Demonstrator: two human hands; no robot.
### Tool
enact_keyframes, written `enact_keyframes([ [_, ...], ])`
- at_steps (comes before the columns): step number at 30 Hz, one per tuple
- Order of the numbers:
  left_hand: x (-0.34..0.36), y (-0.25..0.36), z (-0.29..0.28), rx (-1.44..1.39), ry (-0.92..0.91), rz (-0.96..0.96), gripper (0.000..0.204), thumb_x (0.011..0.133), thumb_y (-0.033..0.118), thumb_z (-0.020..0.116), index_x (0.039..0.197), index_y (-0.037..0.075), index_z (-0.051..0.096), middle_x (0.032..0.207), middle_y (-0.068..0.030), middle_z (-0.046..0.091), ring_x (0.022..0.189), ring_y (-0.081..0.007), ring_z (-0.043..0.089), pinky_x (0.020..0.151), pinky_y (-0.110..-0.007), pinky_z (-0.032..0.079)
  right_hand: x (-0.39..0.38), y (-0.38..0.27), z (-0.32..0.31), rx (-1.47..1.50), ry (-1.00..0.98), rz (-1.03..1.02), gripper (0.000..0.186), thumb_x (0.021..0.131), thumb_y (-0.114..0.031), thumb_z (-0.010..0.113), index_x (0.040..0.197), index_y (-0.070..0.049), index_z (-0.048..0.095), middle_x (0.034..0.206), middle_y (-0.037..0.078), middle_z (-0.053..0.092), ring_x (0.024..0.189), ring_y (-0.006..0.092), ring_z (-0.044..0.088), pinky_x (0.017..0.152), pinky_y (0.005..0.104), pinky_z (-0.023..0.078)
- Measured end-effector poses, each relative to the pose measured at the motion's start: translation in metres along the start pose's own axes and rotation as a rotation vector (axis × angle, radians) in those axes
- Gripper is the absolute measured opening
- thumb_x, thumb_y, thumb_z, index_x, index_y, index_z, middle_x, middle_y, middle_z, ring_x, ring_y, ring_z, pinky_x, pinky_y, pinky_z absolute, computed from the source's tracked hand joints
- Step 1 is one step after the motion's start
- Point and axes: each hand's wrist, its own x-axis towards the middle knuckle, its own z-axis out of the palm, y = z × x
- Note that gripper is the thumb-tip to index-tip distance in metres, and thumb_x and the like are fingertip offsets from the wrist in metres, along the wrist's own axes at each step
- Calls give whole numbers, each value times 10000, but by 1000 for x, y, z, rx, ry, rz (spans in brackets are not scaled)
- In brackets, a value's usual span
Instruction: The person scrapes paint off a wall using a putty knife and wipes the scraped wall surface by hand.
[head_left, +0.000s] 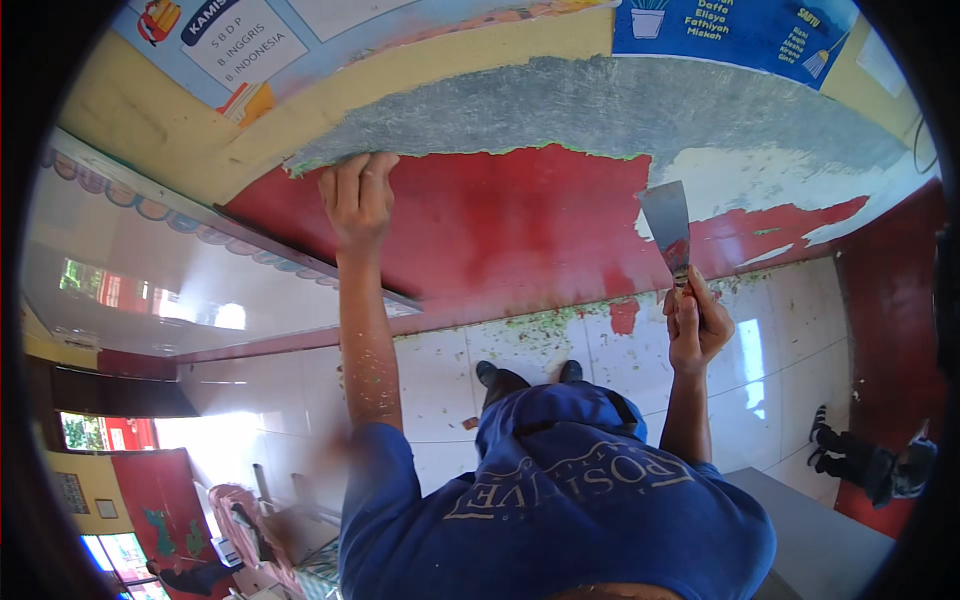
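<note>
My left hand (358,200) is against the wall, its fingers curled and closed at the ragged upper edge of a red paint layer (500,225). The fingertips and whatever may be between them are hidden. In my right hand (698,325) is a paint scraper (668,218), gripped by its handle with the blade pointing up. Its wide metal blade is beside the right edge of the red layer, and I cannot tell whether it touches the wall. Above the red runs a bare grey strip (520,105); to the right is a whitish patch (745,178).
Paint flakes (545,330) litter the white tiled floor (430,365) along the wall's foot. A whiteboard (150,265) with a scalloped border is at left. Posters (735,35) hang above. Another person (875,460) is at the far right, and a grey surface (810,520) stands at lower right.
</note>
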Motion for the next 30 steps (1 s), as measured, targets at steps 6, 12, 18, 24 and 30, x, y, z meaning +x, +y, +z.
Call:
enact_keyframes([
  [6, -25, 29, -5, -147, -59, -300, 110, 834, 108, 654, 752, 91, 584, 761, -32, 573, 737, -192, 555, 649, -312, 428, -13, 0, -24, -81, -26, -31, 333, 926, -37, 468, 1231, 72, 545, 630, 39, 539, 464, 47, 413, 435, 188, 344],
  [12, -53, 180, -14, -1766, -522, -1137, 492, 945, 486, 443, 1040, 21, 571, 1037, -92, 602, 959, -173, 573, 840, -332, 451, -2, -23, 6, -329, -178, 177, 387, 889, -5, 498, 1272, 47, 519, 708, 68, 600, 496, 84, 504, 483, 223, 425],
  [18, 50, 227, -7, -2926, 81, -1566, 470, 946, 454, 465, 1186, 53, 517, 1094, -113, 594, 948, -273, 615, 815, -382, 494, 37, -49, 65, -687, -347, -180, 398, 852, 36, 518, 1249, 29, 543, 854, 171, 646, 610, 217, 636, 570, 306, 499],
  [24, 54, 231, 23, -3079, 747, -1553, 267, 967, 383, 464, 929, 130, 537, 667, 35, 475, 644, -144, 580, 644, -324, 509, 72, -52, 81, -941, -461, -404, 295, 820, 5, 614, 1113, -14, 651, 659, 99, 579, 543, 210, 596, 479, 314, 458],
  [30, 66, 235, 27, -2927, 869, -1580, 316, 953, 434, 474, 886, 125, 478, 617, 32, 398, 542, -105, 491, 565, -287, 467, 92, -34, 74, -960, -537, -627, 197, 800, -25, 640, 995, -20, 671, 621, 76, 544, 475, 196, 544, 409, 319, 405],
])
